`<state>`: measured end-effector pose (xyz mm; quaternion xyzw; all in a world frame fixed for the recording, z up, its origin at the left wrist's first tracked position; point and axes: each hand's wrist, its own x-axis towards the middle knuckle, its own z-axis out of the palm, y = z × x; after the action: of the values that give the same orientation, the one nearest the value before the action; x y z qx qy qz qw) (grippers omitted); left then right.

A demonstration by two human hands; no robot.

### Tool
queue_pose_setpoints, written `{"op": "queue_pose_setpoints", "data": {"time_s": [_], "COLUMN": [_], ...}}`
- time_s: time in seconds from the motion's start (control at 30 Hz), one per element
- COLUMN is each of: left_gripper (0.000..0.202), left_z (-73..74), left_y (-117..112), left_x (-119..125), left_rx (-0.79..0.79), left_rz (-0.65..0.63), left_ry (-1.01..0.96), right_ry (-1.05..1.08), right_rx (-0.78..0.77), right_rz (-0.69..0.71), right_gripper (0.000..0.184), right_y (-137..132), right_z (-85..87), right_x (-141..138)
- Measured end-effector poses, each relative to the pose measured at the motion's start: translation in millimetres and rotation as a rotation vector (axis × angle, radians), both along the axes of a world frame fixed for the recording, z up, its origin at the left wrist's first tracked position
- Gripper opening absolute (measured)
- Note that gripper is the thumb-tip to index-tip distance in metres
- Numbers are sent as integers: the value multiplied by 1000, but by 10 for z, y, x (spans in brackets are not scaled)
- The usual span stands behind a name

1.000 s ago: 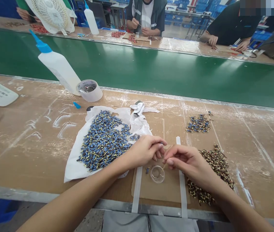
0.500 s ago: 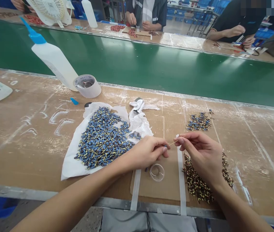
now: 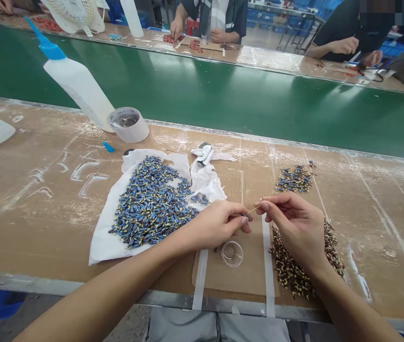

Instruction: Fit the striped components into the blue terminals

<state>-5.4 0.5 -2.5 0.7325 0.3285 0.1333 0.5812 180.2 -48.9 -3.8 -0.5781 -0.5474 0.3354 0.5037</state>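
My left hand (image 3: 216,222) is closed in a pinch on a tiny blue part (image 3: 245,216) at its fingertips. My right hand (image 3: 294,225) pinches a thin wooden stick (image 3: 255,208) whose tip touches that part. Both hands hover over a taped cardboard sheet (image 3: 248,270), just above a small clear round dish (image 3: 232,253). A heap of small blue parts (image 3: 152,204) lies on a white plastic bag (image 3: 105,242) to the left. A pile of dark speckled parts (image 3: 291,275) lies under my right wrist.
A smaller cluster of blue parts (image 3: 293,178) sits further back right. A white squeeze bottle with blue nozzle (image 3: 73,80) leans against a tape roll (image 3: 129,124). Beyond lies a green conveyor belt (image 3: 223,99); other people's hands work at the far bench.
My right hand rose from the clear dish with the stick and brought its tip to the part pinched in my left hand. The view tilted slightly.
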Motion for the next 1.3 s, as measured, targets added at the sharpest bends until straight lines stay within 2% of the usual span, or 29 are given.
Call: {"op": "queue_pose_setpoints", "data": {"time_s": [0.5,0.97,1.07,1.17,1.23,1.3], "left_gripper": [25,26,25,25,25,26], "left_z": [0,-65,-72,-55,-29,0], "left_y": [-7,7,19,39,51,61], "left_x": [-1,-15,-20,-30,-35,-38], "left_rx": [4,-54,-48,-41,-21,4], "left_rz": [19,-19,-14,-4,-21,-43], "left_ry": [11,-53,-51,-43,-37,-45], "right_ry": [-108,-265,-212,-34,68,56], "right_rx": [34,181,150,101,66,53], "right_rz": [44,115,126,114,238,452], "right_gripper": [6,5,5,6,7,8], "right_y": [-13,-21,-27,-36,-42,-54], "right_z": [-38,-5,18,93,154,193], "right_x": [17,26,53,108,126,106]}}
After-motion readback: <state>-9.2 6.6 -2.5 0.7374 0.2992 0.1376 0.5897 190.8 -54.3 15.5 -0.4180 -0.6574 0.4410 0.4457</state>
